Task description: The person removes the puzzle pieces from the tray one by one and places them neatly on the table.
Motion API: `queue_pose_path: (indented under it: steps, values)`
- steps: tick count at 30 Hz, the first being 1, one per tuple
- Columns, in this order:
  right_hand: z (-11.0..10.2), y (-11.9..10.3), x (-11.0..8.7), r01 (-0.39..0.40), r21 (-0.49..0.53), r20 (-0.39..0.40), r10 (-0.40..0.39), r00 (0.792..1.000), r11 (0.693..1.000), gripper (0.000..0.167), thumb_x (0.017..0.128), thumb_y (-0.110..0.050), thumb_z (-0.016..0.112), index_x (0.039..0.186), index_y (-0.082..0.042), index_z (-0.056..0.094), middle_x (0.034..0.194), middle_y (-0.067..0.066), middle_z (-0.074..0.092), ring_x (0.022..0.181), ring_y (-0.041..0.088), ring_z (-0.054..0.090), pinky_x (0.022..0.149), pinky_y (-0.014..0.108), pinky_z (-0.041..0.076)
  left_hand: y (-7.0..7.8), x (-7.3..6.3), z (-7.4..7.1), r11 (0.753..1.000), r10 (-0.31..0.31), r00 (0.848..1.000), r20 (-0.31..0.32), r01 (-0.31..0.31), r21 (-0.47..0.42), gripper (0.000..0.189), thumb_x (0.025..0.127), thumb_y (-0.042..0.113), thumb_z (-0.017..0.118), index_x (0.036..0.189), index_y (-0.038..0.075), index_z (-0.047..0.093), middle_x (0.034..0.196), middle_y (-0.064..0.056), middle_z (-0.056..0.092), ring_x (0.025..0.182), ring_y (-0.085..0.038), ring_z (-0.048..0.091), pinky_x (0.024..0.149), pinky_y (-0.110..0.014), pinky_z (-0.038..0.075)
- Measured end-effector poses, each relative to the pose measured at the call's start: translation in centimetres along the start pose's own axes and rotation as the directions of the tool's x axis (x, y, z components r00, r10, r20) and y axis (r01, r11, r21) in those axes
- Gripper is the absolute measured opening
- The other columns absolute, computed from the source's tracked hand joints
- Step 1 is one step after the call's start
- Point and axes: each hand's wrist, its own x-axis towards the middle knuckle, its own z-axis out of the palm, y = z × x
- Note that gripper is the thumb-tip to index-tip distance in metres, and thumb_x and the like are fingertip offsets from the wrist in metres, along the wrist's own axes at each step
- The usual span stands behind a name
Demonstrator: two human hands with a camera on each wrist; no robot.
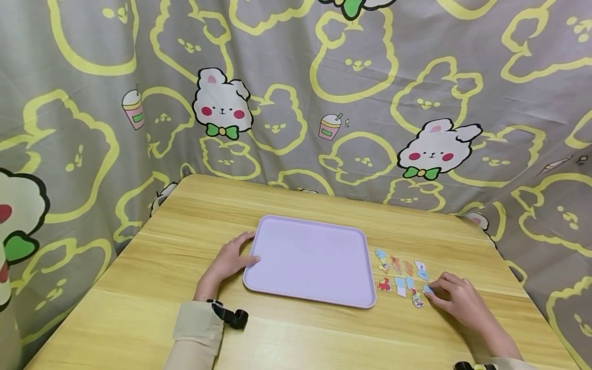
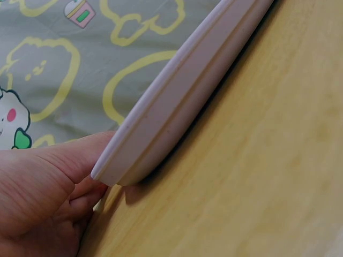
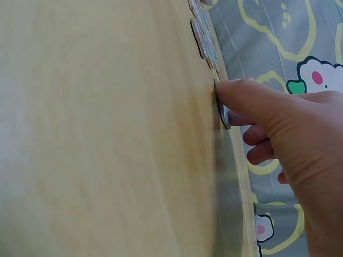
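Note:
A lavender tray (image 1: 310, 262) lies flat on the wooden table. My left hand (image 1: 228, 261) holds its left edge, thumb over the rim and fingers along the outer side. The left wrist view shows that thumb (image 2: 88, 155) against the tray's side wall (image 2: 177, 96). To the right of the tray, my right hand (image 1: 460, 300) pinches a small light-blue puzzle piece (image 1: 427, 289) between thumb and fingers, at the table surface. In the right wrist view the piece (image 3: 221, 107) is seen edge-on, partly hidden by the thumb (image 3: 241, 91).
Several other puzzle pieces lie between the tray and my right hand, among them a red one (image 1: 384, 284), an orange one (image 1: 395, 264) and a blue-and-white one (image 1: 421, 270). A patterned grey curtain (image 1: 287, 103) hangs behind the table (image 1: 287, 329) and at both sides.

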Motion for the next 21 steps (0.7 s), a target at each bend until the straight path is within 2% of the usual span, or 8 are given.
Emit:
queue_pose_path:
  steps: [7,16,21]
  values:
    - [-0.01,-0.04,0.01,0.008,0.015,-0.008,-0.008,1.000,1.000,0.027,0.056,-0.009,0.089,0.076,-0.018,0.072,0.076,-0.011,0.058,0.062,-0.004,0.048,0.058,0.016,0.025,0.10,0.05,0.10,1.000,0.003,1.000,-0.001,-0.003,-0.003,0.071,0.090,0.025,0.070,0.151,0.009,0.037,0.160,-0.025,0.024,0.148,-0.046,0.021,0.120,-0.062,0.021]
    - [-0.20,-0.23,-0.07,-0.037,0.012,0.016,0.037,0.999,0.999,0.024,0.060,-0.011,0.088,0.078,-0.016,0.073,0.076,-0.012,0.056,0.062,-0.007,0.045,0.057,0.018,0.028,0.16,0.01,0.18,1.000,-0.008,1.000,0.000,0.008,-0.009,0.071,0.090,0.025,0.070,0.151,0.010,0.037,0.160,-0.024,0.023,0.148,-0.046,0.020,0.120,-0.061,0.020]
    - [-0.29,-0.59,-0.11,-0.070,0.039,0.008,0.070,0.998,0.997,0.022,0.064,-0.009,0.087,0.080,-0.015,0.073,0.077,-0.011,0.057,0.065,-0.003,0.051,0.059,0.018,0.031,0.00,0.06,0.27,1.000,-0.006,1.000,-0.003,0.006,-0.008,0.071,0.090,0.026,0.071,0.151,0.010,0.038,0.160,-0.025,0.024,0.148,-0.046,0.021,0.120,-0.062,0.021]
